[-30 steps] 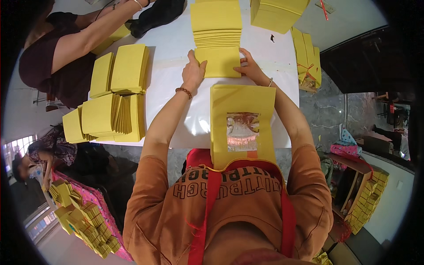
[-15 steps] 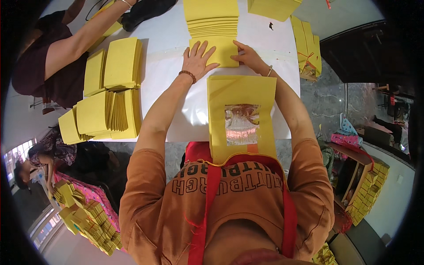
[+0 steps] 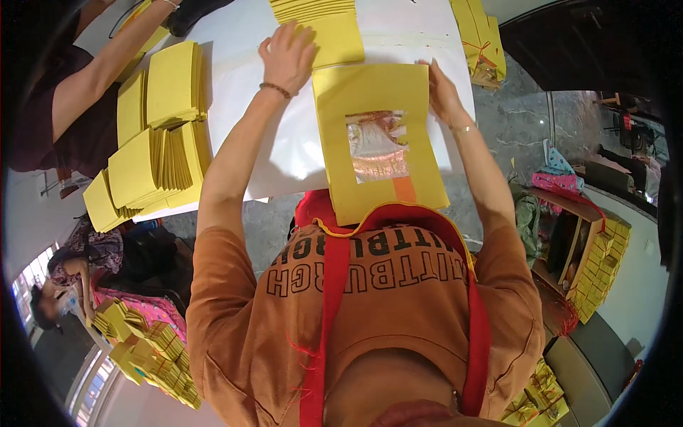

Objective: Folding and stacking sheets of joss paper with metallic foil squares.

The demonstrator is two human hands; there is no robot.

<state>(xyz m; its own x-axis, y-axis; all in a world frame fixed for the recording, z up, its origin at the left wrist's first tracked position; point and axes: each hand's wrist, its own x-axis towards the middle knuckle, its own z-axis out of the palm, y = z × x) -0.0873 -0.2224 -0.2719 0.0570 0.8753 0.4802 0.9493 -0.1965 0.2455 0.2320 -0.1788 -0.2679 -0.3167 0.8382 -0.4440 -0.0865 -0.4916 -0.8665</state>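
Right now the left grip has its fingers spread over the left side of a fanned row of yellow folders, well in from the near edge of the desk. The right grip curls by the far right corner of a windowed yellow pile — pinching or not, I cannot tell — which reaches past that near edge; yellow stacks line the left edge.

Across the near edge of the table: sheet stack. Directly behind it: row of folded pieces, with left hand over its left side. At the sheet stack's right edge: right hand. On the table's left part: folded piles in two rows, one before the other. Beyond the table's right side: tied bundle.
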